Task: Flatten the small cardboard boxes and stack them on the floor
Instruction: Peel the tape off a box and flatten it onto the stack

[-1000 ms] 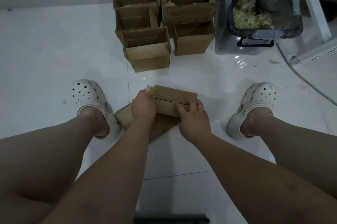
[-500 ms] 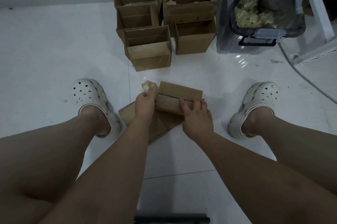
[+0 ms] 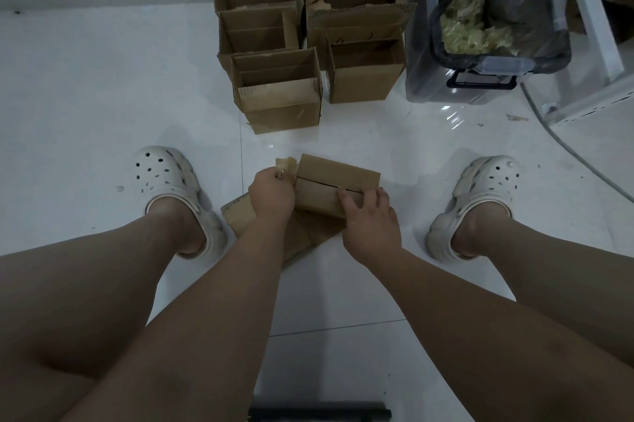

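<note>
Looking down at a small cardboard box (image 3: 338,177) being held low over a white tiled floor (image 3: 85,95), between two bare knees. Gripping the box's near right corner with the right hand (image 3: 368,219) — fingers curling over the top face, thumb reaching toward the dark seam running across it. Pinching a pale tape strip (image 3: 286,164) with the left hand (image 3: 272,193), just off the box's left end, with the strip sticking up past the knuckles. Keeping the box's top flaps closed.

Lying directly under the box, flat on the floor: flattened cardboard (image 3: 302,232), angled and poking out toward the box's near left. Not showing whether the box is touching it.

Standing beyond the box, well apart from it: open boxes (image 3: 279,92) in two rows running away toward the wall, flaps up. Sitting to the far right of the box, beside those rows: a clear bin (image 3: 480,26) holding a dark bag and crumpled yellowish material.

Flanking the box — a left clog (image 3: 164,177) and a right clog (image 3: 480,195), both white, one on each foot. Trailing over the floor at the box's far right: a grey cable (image 3: 576,153).
</note>
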`<state>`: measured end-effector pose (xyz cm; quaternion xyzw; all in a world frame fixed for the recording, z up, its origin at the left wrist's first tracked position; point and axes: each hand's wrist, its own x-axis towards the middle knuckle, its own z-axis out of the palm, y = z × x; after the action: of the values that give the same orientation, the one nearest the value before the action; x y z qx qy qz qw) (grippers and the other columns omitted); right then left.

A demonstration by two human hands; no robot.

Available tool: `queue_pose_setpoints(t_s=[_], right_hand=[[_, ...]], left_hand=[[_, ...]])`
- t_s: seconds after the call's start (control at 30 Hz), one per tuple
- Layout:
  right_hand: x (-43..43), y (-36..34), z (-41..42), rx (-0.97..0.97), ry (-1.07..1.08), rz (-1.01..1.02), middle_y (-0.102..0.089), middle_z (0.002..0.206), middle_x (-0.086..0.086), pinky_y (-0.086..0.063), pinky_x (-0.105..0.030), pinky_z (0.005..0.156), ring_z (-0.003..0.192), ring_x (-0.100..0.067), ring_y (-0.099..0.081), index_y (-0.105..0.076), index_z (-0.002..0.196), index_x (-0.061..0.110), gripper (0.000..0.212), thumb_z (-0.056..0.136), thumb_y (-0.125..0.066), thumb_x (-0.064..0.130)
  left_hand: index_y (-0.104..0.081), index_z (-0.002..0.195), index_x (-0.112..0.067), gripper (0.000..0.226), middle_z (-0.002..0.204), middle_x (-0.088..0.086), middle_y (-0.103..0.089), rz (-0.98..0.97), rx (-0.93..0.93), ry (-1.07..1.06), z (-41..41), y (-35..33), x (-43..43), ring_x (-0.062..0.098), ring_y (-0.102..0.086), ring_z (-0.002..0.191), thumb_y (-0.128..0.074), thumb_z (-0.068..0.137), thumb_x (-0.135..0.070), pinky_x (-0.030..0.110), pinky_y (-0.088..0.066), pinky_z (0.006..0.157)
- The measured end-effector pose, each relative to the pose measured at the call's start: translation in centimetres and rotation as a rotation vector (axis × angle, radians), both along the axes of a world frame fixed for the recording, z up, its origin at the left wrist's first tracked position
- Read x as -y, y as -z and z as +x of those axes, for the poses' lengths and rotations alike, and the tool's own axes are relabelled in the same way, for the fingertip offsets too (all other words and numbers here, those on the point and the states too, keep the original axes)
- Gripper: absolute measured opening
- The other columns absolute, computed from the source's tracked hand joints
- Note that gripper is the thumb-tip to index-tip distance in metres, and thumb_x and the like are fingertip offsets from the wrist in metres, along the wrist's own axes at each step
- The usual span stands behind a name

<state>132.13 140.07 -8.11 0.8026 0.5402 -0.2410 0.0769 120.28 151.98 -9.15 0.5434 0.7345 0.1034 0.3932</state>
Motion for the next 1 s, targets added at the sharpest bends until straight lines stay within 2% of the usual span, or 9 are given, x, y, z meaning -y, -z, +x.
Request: queue_pose_setpoints(t_s=[0.2, 0.3, 0.37, 0.43, 0.6, 0.7, 0.8, 0.87, 1.0], right_hand=[[0.0, -0.1, 0.0, 0.002, 0.000, -0.008, -0.022, 0.145, -0.016, -0.032, -0.045, 0.105, 0.138, -0.040, -0.016, -0.020, 0.147, 0.029, 0.067, 0.088, -0.050, 0.021], [-0.2, -0.2, 0.1, -0.004, 0.000, -0.012, -0.024, 0.145, -0.017, -0.033, -0.045, 0.105, 0.138, -0.040, -0.017, -0.022, 0.146, 0.028, 0.064, 0.088, -0.049, 0.021], [-0.3, -0.2, 0.2, -0.003, 0.016, -0.001, -0.027, 0.142, -0.017, -0.034, -0.044, 0.104, 0.137, -0.040, -0.020, -0.027, 0.142, 0.027, 0.059, 0.088, -0.049, 0.020], [-0.3, -0.3, 0.3, -0.003, 0.031, 0.004, -0.027, 0.141, -0.017, -0.035, -0.044, 0.103, 0.136, -0.041, -0.020, -0.029, 0.140, 0.026, 0.056, 0.088, -0.048, 0.019], [-0.6, -0.2, 0.0, -0.045, 0.042, -0.017, -0.022, 0.145, -0.017, -0.035, -0.044, 0.104, 0.139, -0.040, -0.014, -0.025, 0.143, 0.028, 0.060, 0.089, -0.049, 0.019], [-0.6, -0.2, -0.2, -0.054, 0.034, -0.032, -0.020, 0.147, -0.017, -0.035, -0.045, 0.106, 0.141, -0.041, -0.011, -0.023, 0.145, 0.027, 0.061, 0.090, -0.048, 0.020], [-0.4, -0.1, -0.3, -0.041, 0.018, -0.036, -0.017, 0.149, -0.017, -0.033, -0.047, 0.108, 0.142, -0.040, -0.008, -0.019, 0.148, 0.027, 0.065, 0.090, -0.048, 0.021], [-0.3, 0.0, -0.4, -0.034, 0.020, -0.031, -0.016, 0.149, -0.017, -0.033, -0.046, 0.107, 0.142, -0.040, -0.008, -0.018, 0.148, 0.027, 0.065, 0.091, -0.048, 0.021], [-0.4, 0.0, -0.6, -0.032, 0.031, -0.019, -0.020, 0.147, -0.018, -0.036, -0.047, 0.105, 0.142, -0.041, -0.009, -0.021, 0.146, 0.026, 0.063, 0.090, -0.048, 0.020]], left_hand=[[-0.061, 0.070, -0.005, 0.025, 0.075, 0.013, -0.061, -0.075, 0.072, -0.051, -0.7, 0.6, -0.2, 0.031, -0.059, 0.078, -0.044, 0.088, -0.001, 0.036, -0.051, 0.072], [-0.056, 0.070, -0.013, 0.032, 0.064, 0.003, -0.062, -0.172, 0.377, -0.343, -0.8, 0.9, 0.6, 0.026, -0.061, 0.074, -0.042, 0.091, 0.008, 0.034, -0.054, 0.072], [-0.053, 0.115, -0.009, 0.033, 0.078, 0.003, -0.062, -0.229, 0.560, -0.526, -0.8, 0.6, 0.9, 0.019, -0.062, 0.072, -0.042, 0.092, 0.011, 0.028, -0.055, 0.070], [-0.014, 0.148, -0.028, 0.075, 0.100, 0.008, -0.053, -0.311, 0.695, -0.636, -1.1, 0.7, 1.0, 0.016, -0.065, 0.075, -0.045, 0.091, 0.011, 0.025, -0.056, 0.071], [-0.037, 0.138, 0.005, 0.043, 0.139, 0.022, -0.048, -0.415, 0.765, -0.765, -0.9, 0.4, 1.5, 0.028, -0.052, 0.124, -0.036, 0.095, 0.006, 0.024, -0.046, 0.094], [-0.052, 0.130, -0.003, 0.033, 0.129, 0.013, -0.057, -0.452, 0.854, -0.932, -1.3, 0.7, 1.7, 0.019, -0.061, 0.110, -0.048, 0.097, -0.005, 0.021, -0.053, 0.085], [-0.061, 0.117, -0.012, 0.027, 0.123, 0.007, -0.057, -0.457, 0.859, -0.838, -1.3, 0.5, 1.4, 0.014, -0.058, 0.103, -0.052, 0.096, -0.028, 0.022, -0.053, 0.084], [-0.054, 0.125, -0.013, 0.041, 0.133, 0.006, -0.052, -0.482, 0.918, -0.750, -1.2, 0.3, 1.0, 0.016, -0.055, 0.114, -0.055, 0.093, -0.039, 0.026, -0.048, 0.096], [-0.019, 0.149, -0.022, 0.081, 0.136, 0.001, -0.047, -0.482, 0.757, -0.550, -0.6, -0.1, 0.7, 0.016, -0.055, 0.112, -0.069, 0.085, -0.028, 0.020, -0.044, 0.085]])
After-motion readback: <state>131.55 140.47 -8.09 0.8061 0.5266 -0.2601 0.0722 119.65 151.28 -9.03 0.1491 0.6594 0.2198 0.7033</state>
